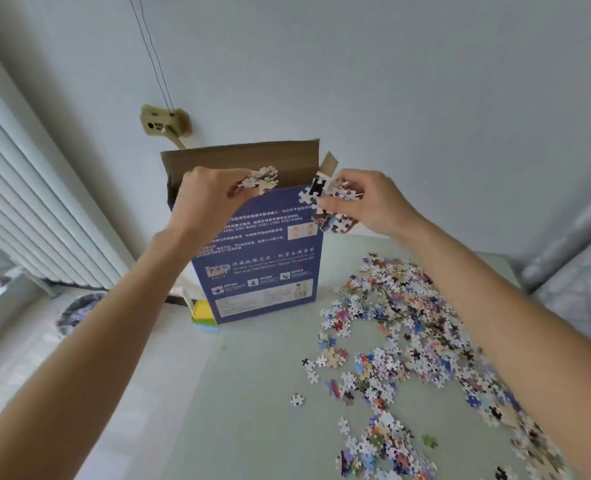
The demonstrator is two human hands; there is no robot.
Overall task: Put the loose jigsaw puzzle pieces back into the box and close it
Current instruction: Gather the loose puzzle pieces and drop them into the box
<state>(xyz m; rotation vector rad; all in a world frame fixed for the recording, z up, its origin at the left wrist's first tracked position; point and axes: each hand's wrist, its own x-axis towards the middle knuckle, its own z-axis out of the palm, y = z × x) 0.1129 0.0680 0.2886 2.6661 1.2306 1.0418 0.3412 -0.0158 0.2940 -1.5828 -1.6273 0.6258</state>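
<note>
Your hands hover at the open box (pixel 257 258).
Your left hand (pixel 204 199) and right hand (pixel 370 202) each pinch puzzle pieces (pixel 328 202).

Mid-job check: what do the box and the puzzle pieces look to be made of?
The box looks like printed cardboard: a smooth blue outer face with white print, and raw brown board showing on its open top flap. The puzzle pieces look like thin die-cut card, with colour print on one face and plain pale backs on some; whether the print is glossy or matt is not clear.

both hands (pixel 204 195) (pixel 373 202) hold puzzle pieces (pixel 261 180) over open upright box (pixel 263 258); loose pieces (pixel 408 334) on table (pixel 252 393).
</note>
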